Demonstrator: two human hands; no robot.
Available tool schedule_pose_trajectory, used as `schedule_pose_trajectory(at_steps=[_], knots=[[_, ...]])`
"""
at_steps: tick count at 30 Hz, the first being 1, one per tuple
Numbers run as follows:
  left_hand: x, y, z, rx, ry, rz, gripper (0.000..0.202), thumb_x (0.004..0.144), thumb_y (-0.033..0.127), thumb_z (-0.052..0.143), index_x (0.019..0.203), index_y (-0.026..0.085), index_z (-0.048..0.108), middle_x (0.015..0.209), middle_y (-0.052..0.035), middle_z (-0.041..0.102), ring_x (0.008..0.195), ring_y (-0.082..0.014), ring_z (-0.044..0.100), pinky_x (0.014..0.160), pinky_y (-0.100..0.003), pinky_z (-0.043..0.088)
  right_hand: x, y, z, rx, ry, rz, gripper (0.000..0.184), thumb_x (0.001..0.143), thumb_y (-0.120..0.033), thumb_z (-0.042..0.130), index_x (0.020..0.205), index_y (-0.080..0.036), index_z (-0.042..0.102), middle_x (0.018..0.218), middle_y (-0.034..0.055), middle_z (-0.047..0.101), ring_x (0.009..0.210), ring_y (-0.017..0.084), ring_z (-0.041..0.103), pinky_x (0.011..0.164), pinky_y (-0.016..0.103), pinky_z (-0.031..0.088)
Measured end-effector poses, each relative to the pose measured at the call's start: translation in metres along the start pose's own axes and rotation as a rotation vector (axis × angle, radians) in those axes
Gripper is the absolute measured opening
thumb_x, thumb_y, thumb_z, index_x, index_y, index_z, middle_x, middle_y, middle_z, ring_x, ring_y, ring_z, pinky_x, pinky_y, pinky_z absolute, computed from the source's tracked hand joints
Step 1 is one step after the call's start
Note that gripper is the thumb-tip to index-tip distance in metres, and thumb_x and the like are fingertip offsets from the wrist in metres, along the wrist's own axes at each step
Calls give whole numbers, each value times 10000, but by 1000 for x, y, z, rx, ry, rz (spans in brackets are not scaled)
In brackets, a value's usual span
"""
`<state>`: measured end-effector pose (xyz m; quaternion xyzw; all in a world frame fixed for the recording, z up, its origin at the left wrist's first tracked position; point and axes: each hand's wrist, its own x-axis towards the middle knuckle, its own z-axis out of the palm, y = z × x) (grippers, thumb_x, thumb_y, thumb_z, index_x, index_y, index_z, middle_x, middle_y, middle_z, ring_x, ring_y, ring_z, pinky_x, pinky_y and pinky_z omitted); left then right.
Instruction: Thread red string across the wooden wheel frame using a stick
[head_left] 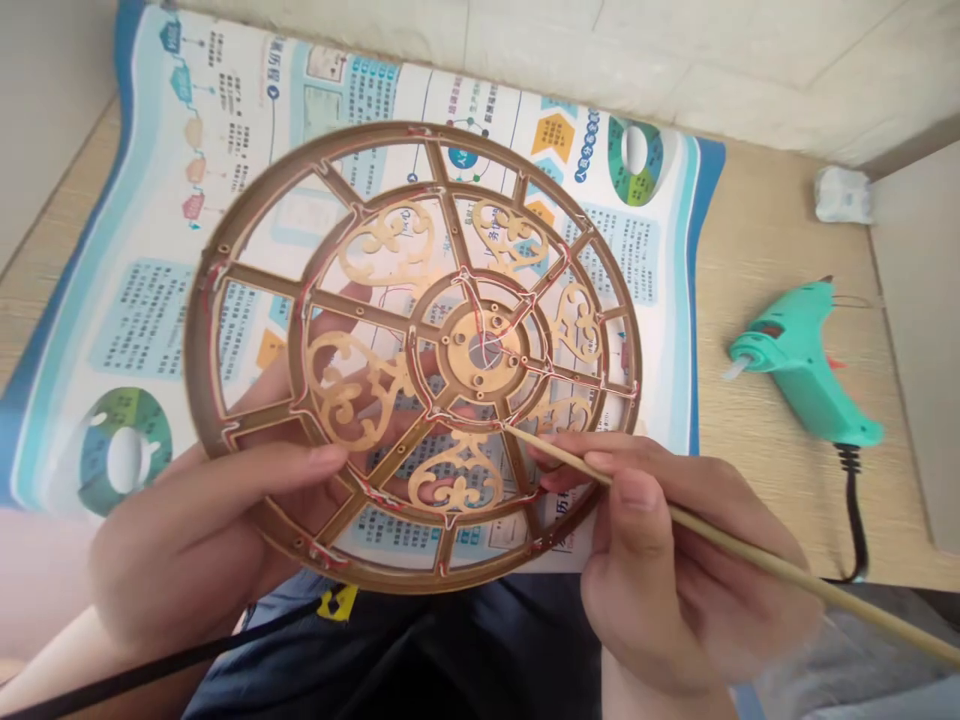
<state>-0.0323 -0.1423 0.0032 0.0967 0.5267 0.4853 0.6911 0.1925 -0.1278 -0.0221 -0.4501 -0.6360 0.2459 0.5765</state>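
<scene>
A round brown openwork frame (442, 195) with spokes and gold scroll ornaments is held tilted above a printed sheet. Thin red and white wires (304, 330) run along its rings and spokes and gather at the centre hub (469, 345). My left hand (217, 510) grips the frame at its lower left, thumb on top and fingers behind it. Between the thumb and fingers of my right hand (675, 540) is a thin wooden stick (750, 550). The stick's tip touches the inner ring near the hub, beside the wire there.
Under the frame lies a large printed sheet (652, 270) with blue borders. A teal glue gun (810, 360) with a black cord (856, 530) lies on the wooden table (765, 220) at the right. Behind it is a small white packet (844, 194). A pale wall borders the back.
</scene>
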Motion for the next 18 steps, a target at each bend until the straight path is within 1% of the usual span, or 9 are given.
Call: schedule_pose_trajectory(at_steps=[1, 3, 6, 8, 9, 11, 13, 16, 18], knots=[[1, 3, 7, -25, 30, -36, 1011, 698, 148, 853, 1592, 461, 498, 1175, 38, 767, 1385, -402, 624, 1087, -548, 723, 1, 0, 0, -3, -2, -5, 215, 983, -30, 639, 1054, -171, 785, 888, 41, 805, 816, 195, 809, 733, 310, 670], [2, 6, 18, -74, 74, 41, 975, 685, 119, 815, 1563, 444, 543, 1230, 36, 757, 1381, -397, 634, 1123, -555, 706, 3, 0, -2, -10, -13, -13, 228, 971, -24, 641, 1053, -177, 790, 931, 40, 817, 837, 182, 807, 757, 294, 670], [5, 5, 23, -91, -27, 71, 832, 734, 138, 763, 1522, 356, 603, 1296, -27, 743, 1400, -398, 627, 1158, -584, 676, 4, 0, -5, -8, -49, -70, 248, 942, -6, 668, 1057, -183, 798, 985, 37, 826, 874, 159, 804, 788, 245, 662], [7, 4, 22, -74, -117, 101, 764, 743, 165, 733, 1490, 282, 629, 1290, -78, 742, 1392, -412, 631, 1142, -604, 672, 4, 2, -5, 41, -67, -74, 252, 937, -6, 687, 1068, -184, 807, 988, 43, 825, 822, 148, 798, 732, 218, 654], [8, 5, 21, -55, -137, 99, 726, 748, 175, 722, 1466, 257, 646, 1275, -96, 745, 1379, -418, 639, 1134, -610, 671, 4, 4, -5, 83, -67, -53, 237, 948, -21, 693, 1067, -187, 814, 981, 47, 824, 787, 149, 794, 687, 217, 650], [8, 5, 21, -27, -166, 106, 681, 729, 181, 698, 1410, 206, 677, 1236, -132, 749, 1354, -436, 651, 1110, -616, 675, 6, 9, -3, 177, -46, -9, 181, 1006, -98, 679, 1062, -200, 818, 952, 55, 823, 753, 174, 801, 608, 243, 649], [7, 7, 21, -5, -186, 113, 638, 721, 188, 691, 1358, 174, 694, 1219, -157, 747, 1349, -449, 650, 1079, -610, 685, 9, 10, 1, 270, 25, -5, 185, 1077, -197, 624, 1082, -225, 807, 923, 49, 825, 765, 206, 817, 590, 291, 662], [6, 8, 24, 10, -192, 117, 600, 719, 167, 648, 1317, 136, 691, 1204, -173, 743, 1348, -443, 650, 1068, -600, 687, 15, -8, -3, 426, 190, -86, 234, 1120, -263, 580, 1182, -238, 804, 928, 45, 842, 730, 199, 816, 609, 316, 669], [6, 8, 25, 10, -194, 134, 576, 734, 146, 610, 1304, 117, 680, 1212, -177, 737, 1343, -428, 656, 1074, -598, 685, 20, -36, -20, 440, 210, -159, 285, 1137, -300, 548, 1195, -227, 818, 953, 48, 846, 747, 186, 817, 604, 294, 652]])
